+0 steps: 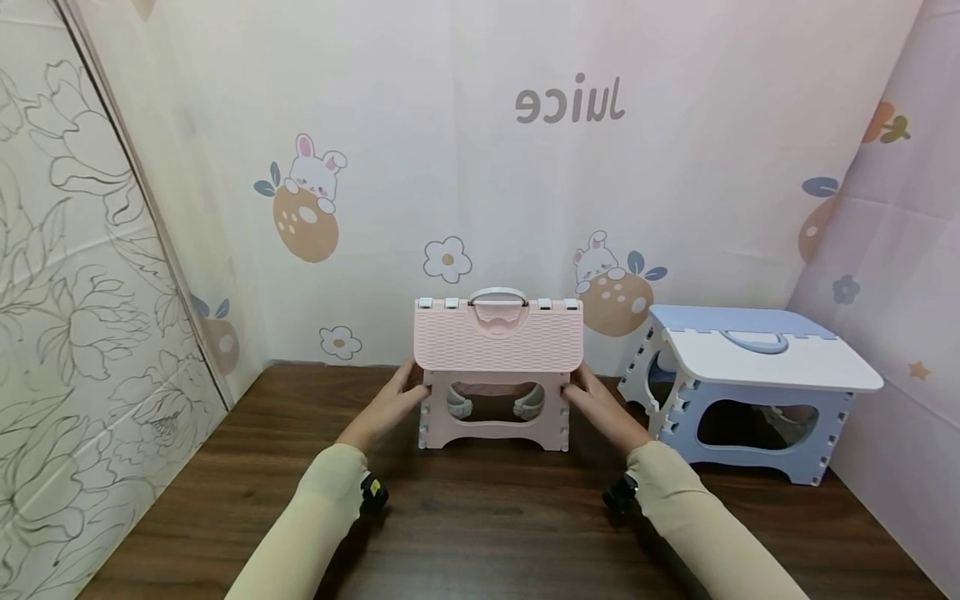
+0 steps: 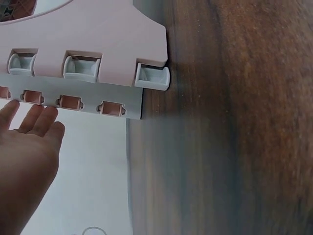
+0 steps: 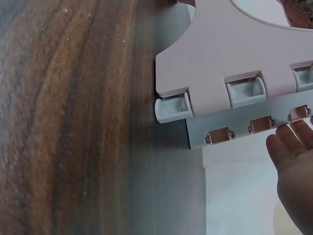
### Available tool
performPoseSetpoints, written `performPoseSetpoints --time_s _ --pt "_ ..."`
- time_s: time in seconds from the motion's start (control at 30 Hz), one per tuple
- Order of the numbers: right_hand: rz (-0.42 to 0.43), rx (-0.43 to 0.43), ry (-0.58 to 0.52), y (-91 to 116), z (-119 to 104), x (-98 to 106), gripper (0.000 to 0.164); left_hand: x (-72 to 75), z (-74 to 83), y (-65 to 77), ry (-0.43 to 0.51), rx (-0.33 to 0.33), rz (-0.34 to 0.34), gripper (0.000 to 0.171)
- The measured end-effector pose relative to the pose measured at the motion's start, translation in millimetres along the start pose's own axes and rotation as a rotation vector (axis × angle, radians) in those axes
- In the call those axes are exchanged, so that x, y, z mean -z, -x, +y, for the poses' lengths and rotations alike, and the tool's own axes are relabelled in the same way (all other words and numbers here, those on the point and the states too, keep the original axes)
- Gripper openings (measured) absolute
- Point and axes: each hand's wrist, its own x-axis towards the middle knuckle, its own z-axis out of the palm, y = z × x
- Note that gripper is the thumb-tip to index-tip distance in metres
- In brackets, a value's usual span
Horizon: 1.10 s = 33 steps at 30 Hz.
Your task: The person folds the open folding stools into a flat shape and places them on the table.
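A pink folding stool (image 1: 498, 333) stands on the wooden table, partly folded, its grey carry handle (image 1: 498, 293) raised at the top ridge. The near seat half slopes down toward me, over a pink leg panel with an oval opening. On the stool's left side rests my left hand (image 1: 392, 404); in the left wrist view its fingertips (image 2: 49, 113) touch a slotted edge behind the grey hinge clips. My right hand (image 1: 600, 407) lies against the opposite side, and its fingertips (image 3: 279, 141) meet the matching slotted edge in the right wrist view. Both thumbs are hidden in the wrist views.
To the right a larger blue and white folding stool (image 1: 772, 342) stands opened on the table (image 1: 495, 533), close beyond my right hand. A printed curtain (image 1: 390, 167) hangs right behind the pink stool, and patterned sheets close off both sides.
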Motion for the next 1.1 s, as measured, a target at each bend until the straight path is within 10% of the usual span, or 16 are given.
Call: performPoseSetpoints --time_s 1.1 --pt "0.053 -0.019 -0.033 3.4 -4.0 -5.4 0.075 -8.3 0.8 -1.9 0.069 -0.008 0.07 0.065"
